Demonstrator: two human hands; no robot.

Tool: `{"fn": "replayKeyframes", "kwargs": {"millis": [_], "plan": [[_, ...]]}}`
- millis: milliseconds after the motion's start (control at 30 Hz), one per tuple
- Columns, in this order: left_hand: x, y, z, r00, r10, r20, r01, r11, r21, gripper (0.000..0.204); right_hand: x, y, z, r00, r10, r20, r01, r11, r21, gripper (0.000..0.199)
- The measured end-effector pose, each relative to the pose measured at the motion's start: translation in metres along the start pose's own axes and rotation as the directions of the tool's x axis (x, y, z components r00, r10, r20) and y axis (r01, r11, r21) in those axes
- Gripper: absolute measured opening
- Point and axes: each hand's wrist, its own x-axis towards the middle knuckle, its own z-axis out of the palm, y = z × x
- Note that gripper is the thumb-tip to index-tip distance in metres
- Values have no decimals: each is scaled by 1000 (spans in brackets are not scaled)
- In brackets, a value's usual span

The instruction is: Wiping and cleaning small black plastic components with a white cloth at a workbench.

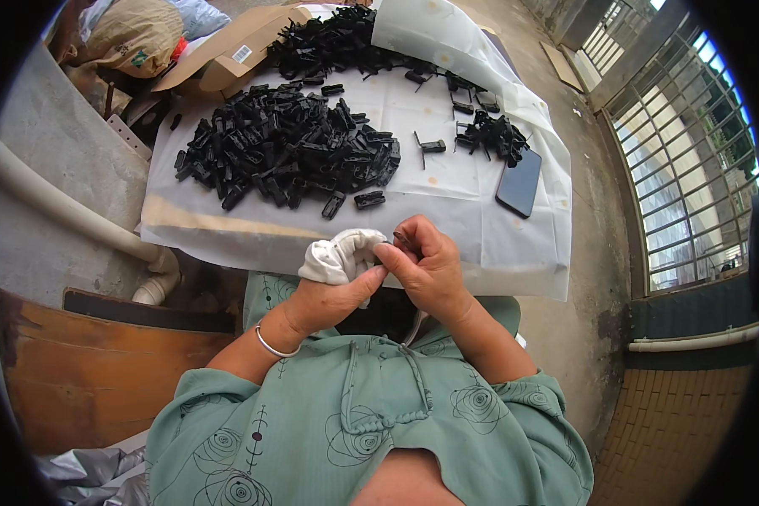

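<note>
My two hands meet just over the table's near edge. A white cloth [333, 259], perhaps a glove, covers the fingers of my left hand [333, 299], which is closed against my right. Thumb and fingers of my right hand [434, 266] pinch a small dark piece [403, 241], mostly hidden by the fingers. Beyond them lies a wide heap of black plastic parts [282, 152]. To its right, a single black part with thin prongs [431, 146] lies alone, and farther right is a small pile of similar pronged parts [491, 137].
A dark-screened phone [519, 185] lies by the table's right side. More black parts [325, 42] are heaped at the back beside an open cardboard box [228, 63]. White plastic sheeting [514, 244] covers the table. A pipe [67, 198] runs along the left wall; a barred window [683, 160] stands right.
</note>
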Motion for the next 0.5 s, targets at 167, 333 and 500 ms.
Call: {"fn": "replayKeyframes", "kwargs": {"millis": [167,333,500], "plan": [[6,-3,3,979,122,-162,-87,974,207,26,-1,10,-7,978,-110,175,117,993,-30,15],[5,-6,2,975,172,-141,-109,923,369,27,-1,8,-7,973,-57,225,75,994,-74,21],[6,-19,3,918,379,-122,-240,771,589,31,-6,14,4,990,-1,144,12,997,-77,24]]}}
